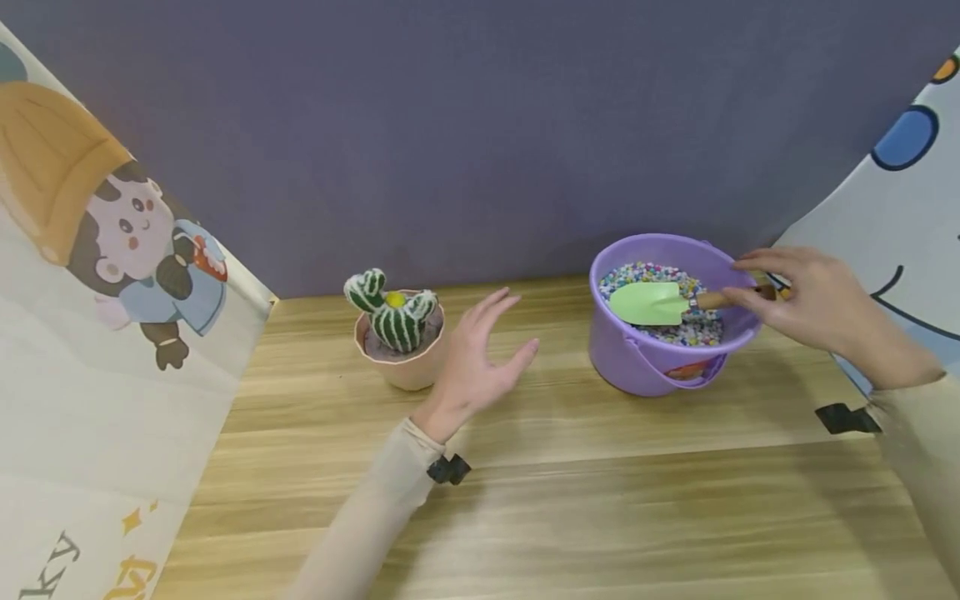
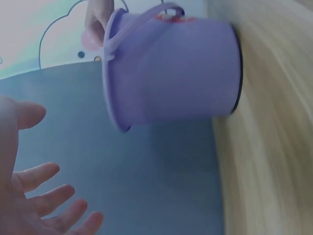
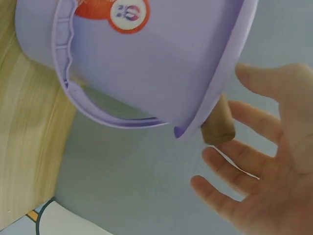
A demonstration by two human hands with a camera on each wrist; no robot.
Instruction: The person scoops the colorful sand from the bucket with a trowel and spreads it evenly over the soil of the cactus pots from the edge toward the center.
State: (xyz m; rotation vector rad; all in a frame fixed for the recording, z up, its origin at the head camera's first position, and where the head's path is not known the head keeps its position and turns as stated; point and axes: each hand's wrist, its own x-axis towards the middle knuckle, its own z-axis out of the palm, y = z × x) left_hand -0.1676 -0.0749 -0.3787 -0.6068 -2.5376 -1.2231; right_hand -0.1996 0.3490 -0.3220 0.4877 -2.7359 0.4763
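A purple bucket (image 1: pixel 633 358) stands on the wooden table, part filled with small multicoloured beads (image 1: pixel 660 275). Across its top lies a small trowel with a light green blade (image 1: pixel 648 304) and a brown wooden handle (image 1: pixel 716 300), whose end sticks out over the rim. My right hand (image 1: pixel 817 300) is at that handle end, thumb and fingers spread about it; in the right wrist view the handle end (image 3: pixel 218 122) shows beside loosely bent fingers, without a closed grip. My left hand (image 1: pixel 480 358) hovers with spread fingers, holding nothing, just right of a potted cactus (image 1: pixel 397 325).
The cactus sits in a pinkish pot (image 1: pixel 408 375) on the left. Behind the table (image 1: pixel 600 508) rises a dark grey-blue backdrop (image 1: pixel 480 142). Printed cartoon panels stand at both sides. The bucket's handle (image 1: pixel 693 383) hangs down in front.
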